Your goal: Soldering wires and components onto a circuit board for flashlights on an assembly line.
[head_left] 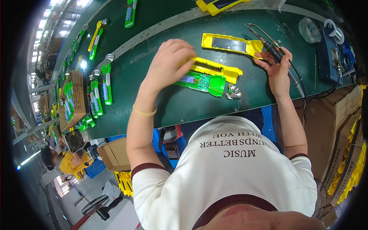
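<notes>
My left hand (170,63) is closed at the left end of a yellow casing half (230,73), its fingertips partly hidden. Just below that casing lies an open green flashlight body (211,83) with a blue battery cell and a circuit board. Thin red wires run from the board to a silver reflector (234,92) at its right end. In my right hand (279,71) a black soldering iron (273,50) rests pen-like, tip up and to the left. The fingers of that hand reach the right end of another yellow casing (230,44) with a dark panel.
Several green flashlight bodies (106,84) lie at the left, beside a cardboard box (78,96) filled with more. A blue soldering station (327,57) and a solder wire spool (334,32) stand at the right. Yellow casings (222,5) lie at the far edge. A person (73,161) in yellow sits beyond.
</notes>
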`<state>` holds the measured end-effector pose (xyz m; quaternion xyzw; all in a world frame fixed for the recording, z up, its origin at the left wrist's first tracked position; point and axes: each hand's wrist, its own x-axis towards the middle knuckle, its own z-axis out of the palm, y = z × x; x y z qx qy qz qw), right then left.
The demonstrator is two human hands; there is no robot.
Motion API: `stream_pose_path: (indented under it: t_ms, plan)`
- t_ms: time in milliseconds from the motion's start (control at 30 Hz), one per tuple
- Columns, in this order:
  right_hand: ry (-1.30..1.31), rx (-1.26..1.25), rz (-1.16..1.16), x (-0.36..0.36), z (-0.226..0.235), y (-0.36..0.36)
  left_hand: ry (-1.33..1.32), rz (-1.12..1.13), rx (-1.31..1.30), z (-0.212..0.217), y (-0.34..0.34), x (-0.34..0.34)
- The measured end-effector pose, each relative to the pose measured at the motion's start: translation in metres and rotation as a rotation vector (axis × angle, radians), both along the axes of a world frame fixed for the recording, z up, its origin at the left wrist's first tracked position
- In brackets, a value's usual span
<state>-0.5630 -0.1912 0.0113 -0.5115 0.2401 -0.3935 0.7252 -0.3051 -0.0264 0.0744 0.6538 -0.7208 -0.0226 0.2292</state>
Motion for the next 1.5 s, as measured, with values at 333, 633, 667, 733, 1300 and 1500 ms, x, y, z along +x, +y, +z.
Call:
stream_pose_path:
  t_ms: [333, 633, 667, 733, 1300, 1500]
  plan:
    - [-0.027, -0.01, -0.012, 0.001, -0.008, 0.006, 0.406, 0.061, 0.039, -0.02, 0.047, 0.018]
    - [0.036, -0.122, 0.006, 0.007, -0.001, 0.012, 0.149, 0.699, -0.187, -0.045, -0.102, 0.184]
    - [0.035, -0.121, 0.004, 0.007, -0.001, 0.013, 0.127, 0.729, -0.205, -0.046, -0.114, 0.188]
    - [0.036, -0.103, 0.01, 0.009, 0.001, 0.014, 0.043, 0.713, -0.398, -0.043, -0.127, 0.204]
    - [0.015, -0.063, 0.069, 0.019, 0.003, -0.002, 0.825, 0.449, -0.077, -0.042, 0.071, 0.086]
    - [0.109, -0.097, 0.225, 0.061, 0.007, -0.002, 0.022, 0.27, -0.144, -0.022, 0.058, -0.008]
